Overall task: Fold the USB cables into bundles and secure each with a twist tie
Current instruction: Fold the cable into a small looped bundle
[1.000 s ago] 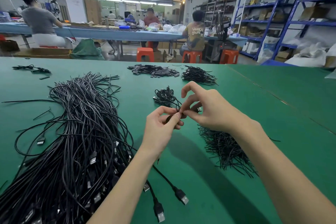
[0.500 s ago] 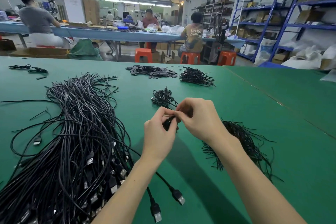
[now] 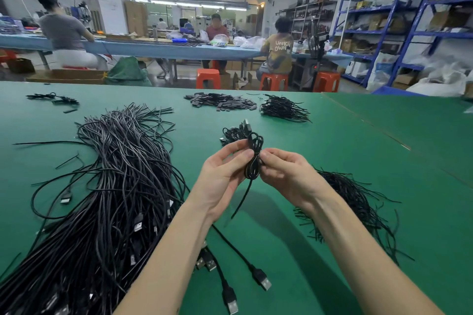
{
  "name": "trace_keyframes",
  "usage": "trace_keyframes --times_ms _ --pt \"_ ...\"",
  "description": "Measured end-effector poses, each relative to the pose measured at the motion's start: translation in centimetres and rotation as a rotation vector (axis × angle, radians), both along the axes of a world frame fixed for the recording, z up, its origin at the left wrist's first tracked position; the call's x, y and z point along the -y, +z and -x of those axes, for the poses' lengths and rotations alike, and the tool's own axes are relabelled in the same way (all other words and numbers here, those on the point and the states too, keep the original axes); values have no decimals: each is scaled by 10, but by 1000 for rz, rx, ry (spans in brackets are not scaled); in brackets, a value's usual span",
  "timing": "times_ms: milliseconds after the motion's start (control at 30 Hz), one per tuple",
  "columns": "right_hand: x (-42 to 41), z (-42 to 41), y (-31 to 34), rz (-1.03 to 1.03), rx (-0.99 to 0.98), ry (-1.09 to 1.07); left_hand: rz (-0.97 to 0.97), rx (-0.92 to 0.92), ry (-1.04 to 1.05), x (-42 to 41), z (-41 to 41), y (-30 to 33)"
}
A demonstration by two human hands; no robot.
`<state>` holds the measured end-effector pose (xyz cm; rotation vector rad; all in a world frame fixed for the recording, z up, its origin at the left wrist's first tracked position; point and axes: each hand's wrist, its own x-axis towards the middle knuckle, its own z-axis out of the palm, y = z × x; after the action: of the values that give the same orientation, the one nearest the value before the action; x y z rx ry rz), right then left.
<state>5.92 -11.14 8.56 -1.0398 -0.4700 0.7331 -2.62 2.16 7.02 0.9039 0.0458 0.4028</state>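
Both hands (image 3: 256,174) pinch the upright folded cable bundle (image 3: 254,156).

a folded cable bundle (image 3: 253,155) is held upright above the table (image 3: 384,161), between the left hand (image 3: 220,181) on its left and the right hand (image 3: 286,174) on its right; a loose end is hung below it. a large heap of loose cables (image 3: 102,199) is spread on the table to the left of the hands, and a pile of twist ties (image 3: 358,202) is laid to the right, partly under the right forearm. a few finished bundles (image 3: 233,133) are placed just behind the hands. farther back, a heap of flat pieces (image 3: 220,101) is set left of another cable heap (image 3: 284,108). two plugs (image 3: 245,286) are laid near the front, between the forearms
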Motion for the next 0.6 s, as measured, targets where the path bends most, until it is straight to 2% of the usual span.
trace_keyframes --times_ms 100,233,333,400,433,500,600 --pt "-1 -3 2 24 -160 54 -104 -3 -12 -3 1 1" --pt "0 -9 4 104 -282 107 -161 -33 -12 -6 4 -1" --pt "4 -11 -3 -3 -602 312 -231 -4 17 -5 6 -1" --pt "3 -8 -6 -42 -663 323 -286 -18 47 -5 7 0" --pt "2 -7 -6 -3 -580 274 -279 -32 51 -5 7 0" --pt "1 -8 -6 101 -233 119 -181 -66 37 -5 6 -1" --pt "5 -7 -4 266 560 -197 -20 -115 32 -6 3 -2"
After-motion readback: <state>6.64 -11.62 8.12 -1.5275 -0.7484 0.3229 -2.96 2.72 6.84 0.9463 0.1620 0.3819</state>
